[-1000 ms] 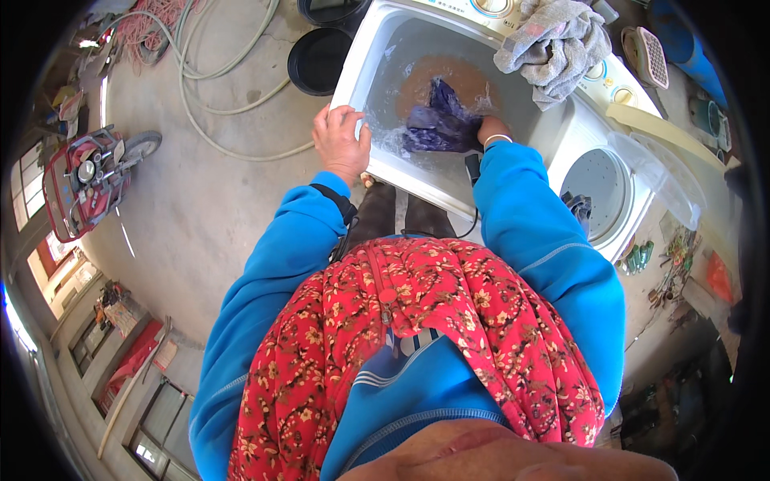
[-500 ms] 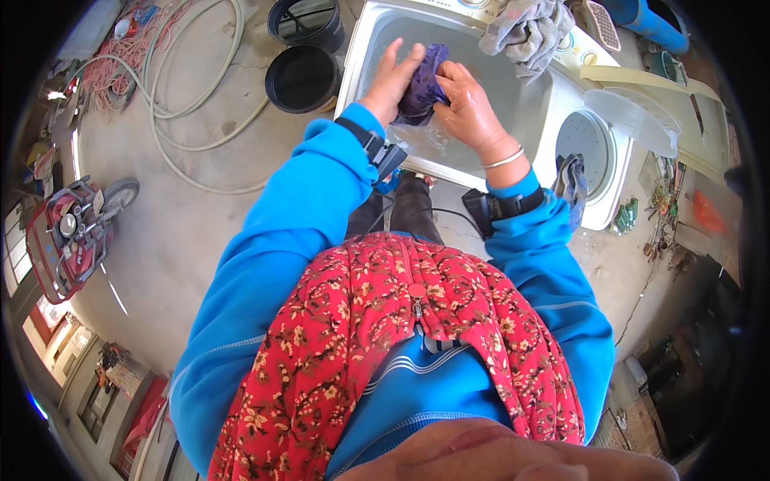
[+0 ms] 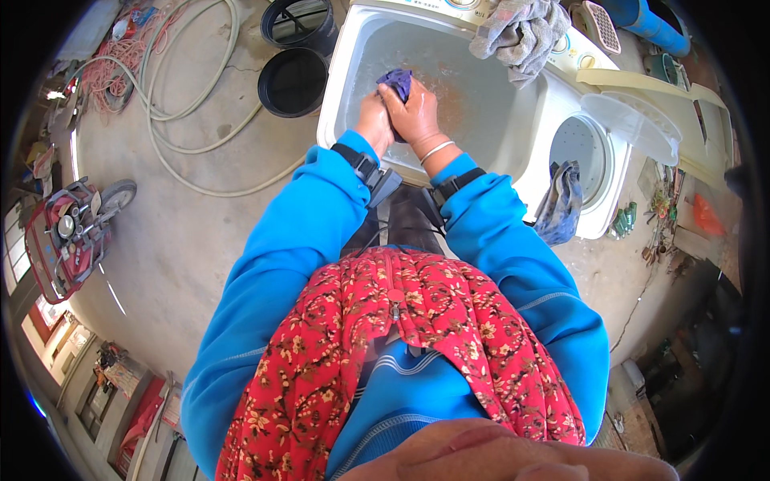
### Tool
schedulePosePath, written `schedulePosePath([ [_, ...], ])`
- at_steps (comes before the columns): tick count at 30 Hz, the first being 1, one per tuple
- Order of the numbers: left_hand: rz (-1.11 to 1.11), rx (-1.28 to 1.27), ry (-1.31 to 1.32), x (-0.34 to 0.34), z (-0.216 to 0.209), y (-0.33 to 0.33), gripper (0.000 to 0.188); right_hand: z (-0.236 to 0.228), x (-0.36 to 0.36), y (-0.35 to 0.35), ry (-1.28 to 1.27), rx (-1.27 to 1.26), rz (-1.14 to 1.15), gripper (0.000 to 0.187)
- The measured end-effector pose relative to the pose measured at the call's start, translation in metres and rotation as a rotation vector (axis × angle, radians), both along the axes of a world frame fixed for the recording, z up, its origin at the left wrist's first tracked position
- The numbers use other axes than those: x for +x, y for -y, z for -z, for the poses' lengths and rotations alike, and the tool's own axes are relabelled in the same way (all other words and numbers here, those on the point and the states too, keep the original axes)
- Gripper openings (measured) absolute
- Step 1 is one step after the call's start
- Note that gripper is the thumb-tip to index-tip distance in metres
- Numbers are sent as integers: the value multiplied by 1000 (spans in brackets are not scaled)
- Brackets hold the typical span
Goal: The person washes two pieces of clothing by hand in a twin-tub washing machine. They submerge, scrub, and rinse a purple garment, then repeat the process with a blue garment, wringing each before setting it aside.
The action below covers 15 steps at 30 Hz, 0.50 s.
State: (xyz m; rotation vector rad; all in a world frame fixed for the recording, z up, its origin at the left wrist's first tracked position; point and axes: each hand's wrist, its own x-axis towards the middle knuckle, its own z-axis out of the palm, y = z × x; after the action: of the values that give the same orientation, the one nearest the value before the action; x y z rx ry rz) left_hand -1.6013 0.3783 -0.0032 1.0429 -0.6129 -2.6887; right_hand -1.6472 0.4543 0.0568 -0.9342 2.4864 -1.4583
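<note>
My left hand (image 3: 374,122) and my right hand (image 3: 418,115) are pressed together around a purple cloth (image 3: 396,80), both closed on it. A bunched part of the cloth sticks out beyond my fingers; most of the rest is hidden in my grip. Both hands are over the near left part of the wash tub (image 3: 505,132) of a white twin-tub washing machine. Inside the tub is water (image 3: 385,50) with a brownish patch near its middle.
A grey towel (image 3: 525,36) drapes over the control panel. Dark blue clothing (image 3: 559,204) hangs over the spin tub's rim (image 3: 613,180), beside a raised clear lid (image 3: 634,120). Two black buckets (image 3: 293,82) stand left of the machine, near a coiled hose (image 3: 192,150).
My hands have come together and drawn slightly nearer to me, bunching the purple cloth that was spread between them. More of the tub water shows now.
</note>
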Motion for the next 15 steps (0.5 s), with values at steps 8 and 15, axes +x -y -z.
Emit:
schedulePosePath([
  [8, 348, -929, 592, 36, -6, 26, 37, 66, -62, -12, 93, 382, 92, 55],
  [15, 478, -760, 513, 53, -7, 30, 60, 134, -53, -64, -167, 954, -465, 36],
])
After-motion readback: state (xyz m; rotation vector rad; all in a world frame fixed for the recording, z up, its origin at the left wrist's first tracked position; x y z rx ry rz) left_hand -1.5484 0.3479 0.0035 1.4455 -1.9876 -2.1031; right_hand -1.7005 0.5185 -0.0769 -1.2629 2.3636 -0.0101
